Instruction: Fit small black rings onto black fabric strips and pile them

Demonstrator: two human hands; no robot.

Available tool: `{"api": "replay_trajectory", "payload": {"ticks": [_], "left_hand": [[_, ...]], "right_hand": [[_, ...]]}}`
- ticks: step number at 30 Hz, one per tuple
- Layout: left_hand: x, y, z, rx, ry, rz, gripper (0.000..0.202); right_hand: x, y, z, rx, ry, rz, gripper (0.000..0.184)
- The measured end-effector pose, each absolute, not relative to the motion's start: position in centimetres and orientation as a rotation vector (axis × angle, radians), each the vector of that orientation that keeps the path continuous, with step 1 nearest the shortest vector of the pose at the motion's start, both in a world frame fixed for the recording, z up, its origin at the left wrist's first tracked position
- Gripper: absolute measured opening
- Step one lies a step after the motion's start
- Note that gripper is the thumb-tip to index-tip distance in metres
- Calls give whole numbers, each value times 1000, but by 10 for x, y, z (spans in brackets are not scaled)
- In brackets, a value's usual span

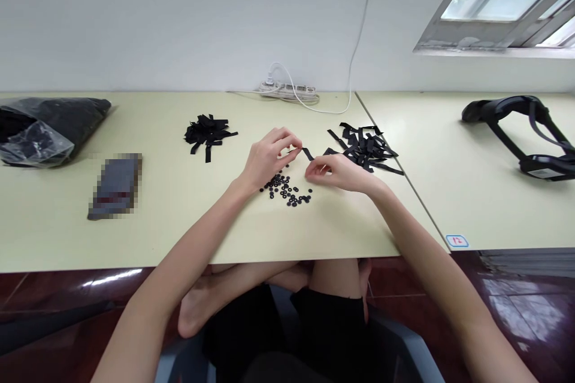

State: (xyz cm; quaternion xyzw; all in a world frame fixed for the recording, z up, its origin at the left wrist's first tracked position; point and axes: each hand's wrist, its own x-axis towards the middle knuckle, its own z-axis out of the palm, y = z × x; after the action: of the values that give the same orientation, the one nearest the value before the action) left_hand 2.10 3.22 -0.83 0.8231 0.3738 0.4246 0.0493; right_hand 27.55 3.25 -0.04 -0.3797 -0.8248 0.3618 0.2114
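Observation:
My left hand [272, 157] pinches one end of a short black fabric strip [308, 154] between thumb and fingertips, just above the table. At the strip's other end, the closed fingers of my right hand [336, 172] meet it; their exact grip is partly hidden. Below and between the hands lies a loose scatter of small black rings [294, 197], some of them partly covered by my left hand. Beyond my right hand is a pile of black strips [368, 146]. Another pile of black strips [207, 131] lies to the left of my left hand.
A black plastic bag [85, 122] and a blurred-out flat item [115, 185] lie at the left. A power strip [287, 91] with a white cable [354, 60] sits by the wall. A black headset-like frame [530, 131] rests at the right, past the table seam [404, 173].

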Motion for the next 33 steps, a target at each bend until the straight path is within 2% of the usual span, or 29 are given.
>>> {"api": "replay_trajectory", "payload": {"ticks": [4, 12, 22, 30, 33], "left_hand": [[19, 34, -10, 2540, 1220, 1318, 12], [20, 34, -13, 2576, 1175, 1270, 16], [21, 34, -14, 2677, 1067, 1243, 29], [21, 34, -11, 2649, 1093, 1306, 35], [21, 34, -10, 2666, 1088, 1323, 35]], "right_hand": [[276, 27, 7, -943, -2409, 1076, 12], [253, 15, -1, -812, -2423, 963, 10], [254, 15, -5, -865, -2436, 964, 10], [267, 27, 2, -999, -2038, 816, 12], [270, 30, 5, -992, -1864, 855, 20]]}}
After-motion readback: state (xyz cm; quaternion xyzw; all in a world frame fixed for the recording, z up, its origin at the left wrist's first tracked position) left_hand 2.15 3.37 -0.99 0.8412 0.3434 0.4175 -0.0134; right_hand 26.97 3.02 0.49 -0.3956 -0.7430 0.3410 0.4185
